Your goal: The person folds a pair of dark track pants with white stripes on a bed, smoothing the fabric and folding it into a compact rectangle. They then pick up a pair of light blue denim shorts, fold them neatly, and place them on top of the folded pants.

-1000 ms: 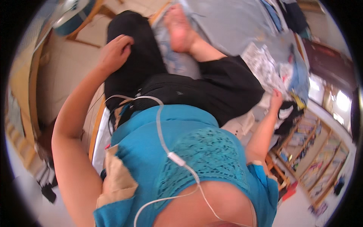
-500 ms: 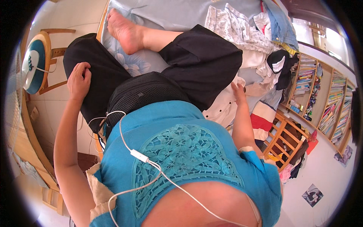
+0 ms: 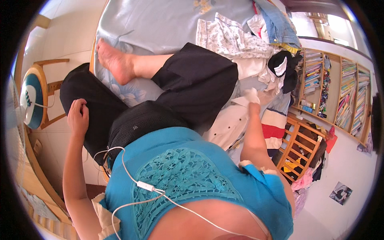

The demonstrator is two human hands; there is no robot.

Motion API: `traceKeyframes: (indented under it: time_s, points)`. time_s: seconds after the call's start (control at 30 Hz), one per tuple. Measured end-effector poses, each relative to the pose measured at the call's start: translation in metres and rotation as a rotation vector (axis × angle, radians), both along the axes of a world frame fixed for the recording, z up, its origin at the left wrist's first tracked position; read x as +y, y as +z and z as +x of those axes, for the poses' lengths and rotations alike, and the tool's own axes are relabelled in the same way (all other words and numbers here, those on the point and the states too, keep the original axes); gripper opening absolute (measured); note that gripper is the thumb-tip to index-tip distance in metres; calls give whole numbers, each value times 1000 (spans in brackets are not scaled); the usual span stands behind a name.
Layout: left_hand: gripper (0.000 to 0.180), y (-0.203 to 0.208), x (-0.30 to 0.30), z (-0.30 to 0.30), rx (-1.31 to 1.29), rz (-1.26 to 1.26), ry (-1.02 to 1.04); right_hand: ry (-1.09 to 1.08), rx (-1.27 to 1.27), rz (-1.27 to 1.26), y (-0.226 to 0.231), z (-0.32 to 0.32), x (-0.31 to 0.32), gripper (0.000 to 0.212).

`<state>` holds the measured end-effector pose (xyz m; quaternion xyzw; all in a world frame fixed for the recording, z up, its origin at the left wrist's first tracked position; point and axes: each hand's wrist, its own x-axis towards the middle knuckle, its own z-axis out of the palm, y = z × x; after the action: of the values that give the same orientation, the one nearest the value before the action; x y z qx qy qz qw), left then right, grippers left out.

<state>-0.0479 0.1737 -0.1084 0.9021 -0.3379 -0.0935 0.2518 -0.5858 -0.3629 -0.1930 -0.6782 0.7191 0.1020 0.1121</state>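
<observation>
My left hand (image 3: pixel 77 117) rests on the knee of my black trousers (image 3: pixel 105 105), its fingers loosely bent and a little apart, holding nothing. On the bed to my right, a white garment with dark buttons (image 3: pixel 226 125) lies beside my leg. My right hand (image 3: pixel 253 106) is closed on its far part, where a fold of white cloth stands up and covers most of the fingers. Just right of that hand lies a garment with white, red and dark stripes (image 3: pixel 272 131).
A heap of clothes lies farther up the bed (image 3: pixel 148 20): patterned white trousers (image 3: pixel 236 40), a denim garment (image 3: pixel 277 24) and a black-and-white piece (image 3: pixel 280 65). Bookshelves (image 3: pixel 338 80) and a wooden rack (image 3: pixel 298 151) stand right. At left is a stool (image 3: pixel 39 68) bearing a round blue-and-white object.
My right hand has closed on the white garment and lifted a fold of it. My left hand stays on the knee. The whole view has shifted.
</observation>
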Motion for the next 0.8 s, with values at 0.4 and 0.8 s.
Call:
traceKeyframes:
  time_s: [0.4,0.8]
  points:
    - [8,8,-26,0,-26,164,13,-99,-449,-294,24,21,-86,39]
    - [8,11,-51,2,-24,223,4,-754,-1212,16,-53,241,-128,44]
